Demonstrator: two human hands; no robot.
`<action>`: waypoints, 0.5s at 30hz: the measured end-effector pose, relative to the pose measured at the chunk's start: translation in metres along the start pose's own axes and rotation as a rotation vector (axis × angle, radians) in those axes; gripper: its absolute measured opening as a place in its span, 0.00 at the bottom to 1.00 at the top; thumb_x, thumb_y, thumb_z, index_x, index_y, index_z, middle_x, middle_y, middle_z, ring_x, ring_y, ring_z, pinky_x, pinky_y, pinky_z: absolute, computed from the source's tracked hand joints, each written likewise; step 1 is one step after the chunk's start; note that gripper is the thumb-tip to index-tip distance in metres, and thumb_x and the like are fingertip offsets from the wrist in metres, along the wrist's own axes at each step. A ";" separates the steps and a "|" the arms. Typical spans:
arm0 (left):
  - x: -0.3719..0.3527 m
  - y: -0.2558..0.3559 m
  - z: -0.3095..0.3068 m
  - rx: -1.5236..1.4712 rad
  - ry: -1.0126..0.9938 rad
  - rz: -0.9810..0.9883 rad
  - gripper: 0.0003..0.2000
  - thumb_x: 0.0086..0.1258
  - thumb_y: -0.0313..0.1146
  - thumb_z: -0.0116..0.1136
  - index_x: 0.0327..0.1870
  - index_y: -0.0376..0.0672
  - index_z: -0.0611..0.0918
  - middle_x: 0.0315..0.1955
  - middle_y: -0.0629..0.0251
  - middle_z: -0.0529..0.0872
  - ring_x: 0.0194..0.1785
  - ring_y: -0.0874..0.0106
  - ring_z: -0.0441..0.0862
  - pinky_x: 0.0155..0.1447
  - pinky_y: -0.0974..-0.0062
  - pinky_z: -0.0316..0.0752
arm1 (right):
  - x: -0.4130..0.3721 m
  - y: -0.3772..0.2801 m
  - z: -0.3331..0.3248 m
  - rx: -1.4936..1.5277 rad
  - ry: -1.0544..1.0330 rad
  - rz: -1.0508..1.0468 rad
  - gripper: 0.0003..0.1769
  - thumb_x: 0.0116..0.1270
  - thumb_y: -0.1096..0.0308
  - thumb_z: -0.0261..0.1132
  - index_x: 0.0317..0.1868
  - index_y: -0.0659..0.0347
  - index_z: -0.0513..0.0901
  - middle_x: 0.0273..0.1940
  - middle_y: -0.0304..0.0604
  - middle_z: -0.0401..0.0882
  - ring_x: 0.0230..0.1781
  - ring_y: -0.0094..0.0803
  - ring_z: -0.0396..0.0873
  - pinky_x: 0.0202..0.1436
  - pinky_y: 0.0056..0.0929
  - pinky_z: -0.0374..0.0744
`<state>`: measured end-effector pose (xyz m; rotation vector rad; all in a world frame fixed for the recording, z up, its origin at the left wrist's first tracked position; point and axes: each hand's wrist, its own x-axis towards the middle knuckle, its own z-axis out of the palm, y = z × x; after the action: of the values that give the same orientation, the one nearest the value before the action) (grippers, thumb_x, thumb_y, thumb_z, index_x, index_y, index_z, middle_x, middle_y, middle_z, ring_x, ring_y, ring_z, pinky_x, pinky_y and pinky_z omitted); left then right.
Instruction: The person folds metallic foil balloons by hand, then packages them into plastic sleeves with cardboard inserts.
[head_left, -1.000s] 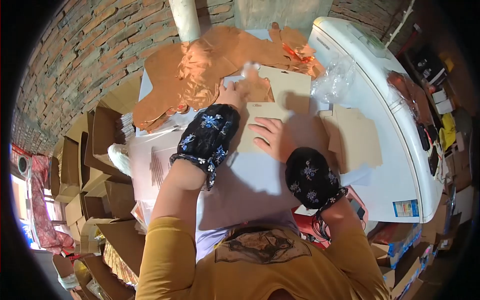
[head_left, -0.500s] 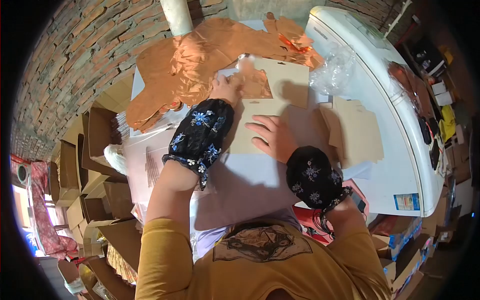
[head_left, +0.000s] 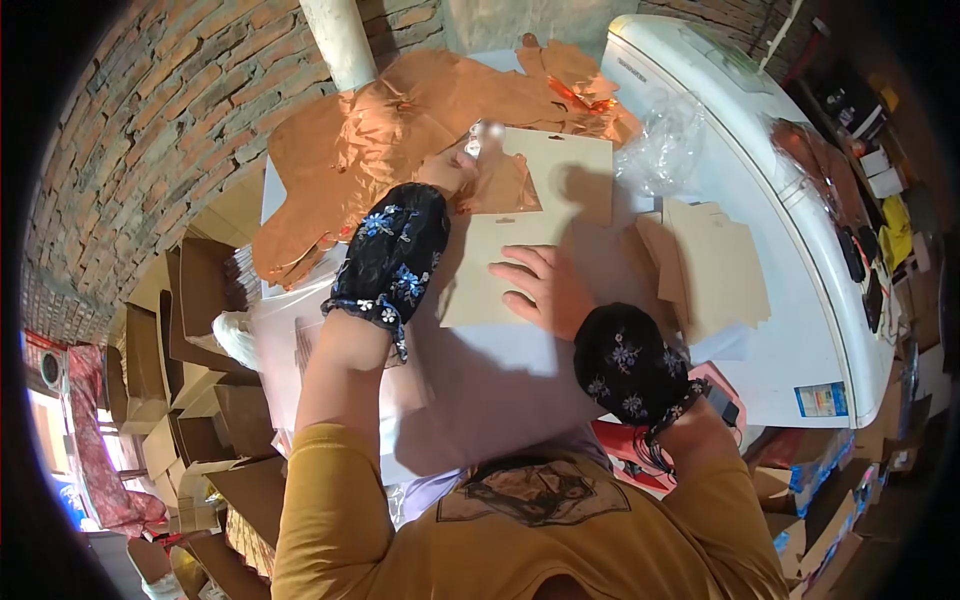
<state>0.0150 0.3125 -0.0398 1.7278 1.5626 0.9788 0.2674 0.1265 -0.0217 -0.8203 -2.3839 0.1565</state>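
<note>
My left hand [head_left: 446, 174] is at the left edge of a folded copper-coloured foil piece [head_left: 507, 188]. Its fingers are curled together, and what they grip is partly hidden. A small pale, shiny bit [head_left: 488, 132] shows blurred just beyond the fingertips. Under the foil lie beige cards with hanging slots: a nearer card [head_left: 477, 290] and a farther one [head_left: 583, 150]. My right hand [head_left: 548, 288] rests on the nearer card, fingers spread and nothing in them. Large flat copper foil pieces [head_left: 330, 190], resembling deflated balloons, cover the far left of the work surface.
A stack of beige cards [head_left: 715, 262] lies to the right on a white appliance [head_left: 800, 330]. Crumpled clear plastic [head_left: 665, 150] sits behind it. Clear bags [head_left: 285, 335] lie at left, and cardboard boxes [head_left: 215, 300] crowd beside the brick wall [head_left: 190, 120].
My left hand has moved slightly away from me along the foil's left edge. The right hand stays on the card. The whole view has shifted a little.
</note>
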 end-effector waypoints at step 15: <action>-0.022 0.030 -0.023 -0.462 -0.403 0.000 0.23 0.68 0.30 0.65 0.64 0.42 0.78 0.41 0.71 0.84 0.43 0.81 0.79 0.46 0.81 0.74 | -0.002 -0.002 0.000 0.016 -0.014 0.006 0.22 0.64 0.62 0.66 0.60 0.51 0.81 0.62 0.43 0.75 0.59 0.43 0.72 0.65 0.43 0.71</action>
<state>0.0115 0.2866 -0.0053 1.4794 0.9879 0.8437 0.2679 0.1240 -0.0218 -0.8221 -2.3899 0.1837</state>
